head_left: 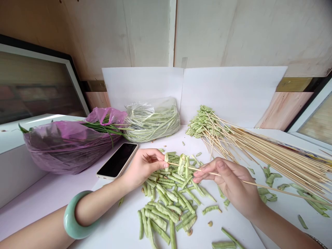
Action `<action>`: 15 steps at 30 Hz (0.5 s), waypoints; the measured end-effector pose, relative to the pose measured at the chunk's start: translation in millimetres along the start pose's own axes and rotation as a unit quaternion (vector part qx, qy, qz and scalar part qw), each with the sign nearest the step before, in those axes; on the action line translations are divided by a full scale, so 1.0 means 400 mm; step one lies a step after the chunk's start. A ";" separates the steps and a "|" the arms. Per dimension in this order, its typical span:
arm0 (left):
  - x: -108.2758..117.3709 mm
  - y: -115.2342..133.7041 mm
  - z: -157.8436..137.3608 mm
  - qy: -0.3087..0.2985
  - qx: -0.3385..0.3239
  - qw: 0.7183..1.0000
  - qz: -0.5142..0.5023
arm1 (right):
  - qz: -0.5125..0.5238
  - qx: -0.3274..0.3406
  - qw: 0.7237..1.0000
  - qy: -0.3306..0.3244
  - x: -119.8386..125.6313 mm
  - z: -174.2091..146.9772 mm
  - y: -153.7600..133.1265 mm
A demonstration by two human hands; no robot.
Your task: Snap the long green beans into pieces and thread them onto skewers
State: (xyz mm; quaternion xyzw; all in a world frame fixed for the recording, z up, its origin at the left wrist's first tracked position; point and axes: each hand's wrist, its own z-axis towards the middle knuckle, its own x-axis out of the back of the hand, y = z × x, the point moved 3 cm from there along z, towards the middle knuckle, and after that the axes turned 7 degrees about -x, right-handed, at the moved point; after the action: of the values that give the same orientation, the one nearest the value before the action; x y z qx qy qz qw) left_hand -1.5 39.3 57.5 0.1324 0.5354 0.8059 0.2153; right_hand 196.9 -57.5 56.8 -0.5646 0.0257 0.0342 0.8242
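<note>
Between the thumb and fingers of my left hand (147, 163) is a short green bean piece (166, 159), right at the tip of a thin wooden skewer (249, 182). My right hand (230, 180) grips that skewer along its middle, and its long end runs off toward the right. A few bean pieces (183, 165) are threaded on the skewer between my two hands. Below them a loose pile of cut green beans (166, 207) lies on white paper. A pale green bangle (77, 214) circles my left forearm.
At the back right, filled bean skewers (204, 122) lie beside a bundle of bare skewers (280, 152). A phone (118, 160) rests left of the pile. Behind it are a purple bag of greens (70, 145) and a clear bag of long beans (158, 121). Bean scraps (271, 178) lie at right.
</note>
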 end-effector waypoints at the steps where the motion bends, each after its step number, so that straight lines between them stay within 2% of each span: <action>1: 0.000 -0.001 -0.001 0.001 0.001 1.000 0.000 | 0.003 -0.003 1.000 0.002 0.001 -0.001 0.000; 15: -0.004 -0.007 -0.006 -0.006 0.022 1.000 -0.020 | 0.006 -0.019 1.000 -0.002 -0.004 0.004 0.007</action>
State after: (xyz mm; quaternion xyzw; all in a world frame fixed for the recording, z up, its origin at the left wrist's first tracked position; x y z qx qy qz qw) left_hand -0.5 37.7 53.9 0.1311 0.5543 0.7888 0.2311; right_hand 195.1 -55.1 54.9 -0.5798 0.0265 0.0407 0.8133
